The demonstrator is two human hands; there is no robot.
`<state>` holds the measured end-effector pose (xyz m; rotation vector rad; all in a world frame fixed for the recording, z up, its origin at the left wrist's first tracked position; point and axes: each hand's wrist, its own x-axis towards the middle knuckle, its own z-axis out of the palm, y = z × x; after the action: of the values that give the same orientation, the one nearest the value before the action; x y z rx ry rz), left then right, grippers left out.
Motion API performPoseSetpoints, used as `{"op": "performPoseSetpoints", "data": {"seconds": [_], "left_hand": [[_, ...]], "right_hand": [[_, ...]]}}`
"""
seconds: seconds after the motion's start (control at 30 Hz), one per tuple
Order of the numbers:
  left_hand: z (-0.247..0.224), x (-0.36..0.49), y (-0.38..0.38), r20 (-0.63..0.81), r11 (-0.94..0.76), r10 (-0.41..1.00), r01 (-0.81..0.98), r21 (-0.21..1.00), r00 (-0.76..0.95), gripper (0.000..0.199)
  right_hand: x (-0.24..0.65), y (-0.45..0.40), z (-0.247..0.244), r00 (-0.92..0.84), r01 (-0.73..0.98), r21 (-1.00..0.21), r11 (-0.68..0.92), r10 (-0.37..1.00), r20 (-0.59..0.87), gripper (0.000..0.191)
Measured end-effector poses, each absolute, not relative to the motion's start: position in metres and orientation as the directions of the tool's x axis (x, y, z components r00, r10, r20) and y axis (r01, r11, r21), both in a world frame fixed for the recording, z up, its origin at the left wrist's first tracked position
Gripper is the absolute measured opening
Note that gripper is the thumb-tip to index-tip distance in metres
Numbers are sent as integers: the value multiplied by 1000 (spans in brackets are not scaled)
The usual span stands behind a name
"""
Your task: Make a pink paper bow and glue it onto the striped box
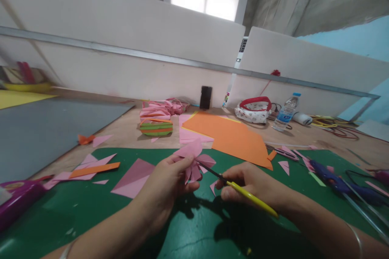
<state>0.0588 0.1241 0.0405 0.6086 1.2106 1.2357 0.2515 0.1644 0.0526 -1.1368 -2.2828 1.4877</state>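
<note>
My left hand pinches a pink paper flower between thumb and fingers, its petals fanned out above the mat. My right hand grips yellow-handled scissors, held by one long handle side. The dark blades reach left and touch the paper near my left thumb. Under both hands lies a green cutting mat, where their shadows fall. A folded pink paper sheet lies left of my left hand. One small pink scrap sits beside the right fingers.
Orange paper sheets lie beyond my hands. Behind stand a green and orange paper piece, a phone, a white pouch and a water bottle. A blue glue gun is at right, a purple tape dispenser at left.
</note>
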Motion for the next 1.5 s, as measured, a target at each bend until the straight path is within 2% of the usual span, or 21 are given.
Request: {"op": "performPoseSetpoints", "data": {"seconds": [0.33, 1.0, 1.27, 1.5], "left_hand": [[36, 59, 127, -335, 303, 941, -331, 894, -44, 17], [34, 58, 125, -301, 282, 952, -217, 935, -60, 20], [33, 57, 128, -286, 268, 955, -194, 944, -73, 24], [30, 57, 127, -279, 262, 956, -165, 951, -88, 26]], "right_hand": [[252, 165, 54, -694, 489, -853, 184, 674, -252, 46], [248, 162, 56, -714, 485, -857, 176, 645, -272, 38], [250, 162, 54, -705, 490, -854, 175, 656, -270, 29], [249, 161, 56, -713, 489, -855, 171, 644, -278, 36]]}}
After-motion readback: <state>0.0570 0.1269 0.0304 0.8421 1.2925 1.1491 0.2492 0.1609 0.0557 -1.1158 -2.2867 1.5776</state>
